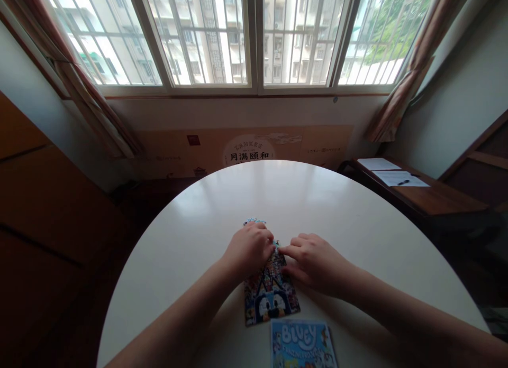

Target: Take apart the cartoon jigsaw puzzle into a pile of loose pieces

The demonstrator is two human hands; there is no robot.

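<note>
Steadying the flat, dark, multicoloured picture panel [270, 291] helps: left hand [250, 247] curled, grip unclear; right hand [313, 259] loosely unclenched.

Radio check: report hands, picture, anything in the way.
Left hand over upper part of dark picture. Right hand at its right edge. Bluey-printed item nearby, not blocking hands.

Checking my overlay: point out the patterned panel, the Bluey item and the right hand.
Patterned panel [272, 300], head view: the printed blue face.
Bluey item [302, 345], head view: its surface, near the large lettering.
Right hand [318, 261], head view: back of the hand.
</note>
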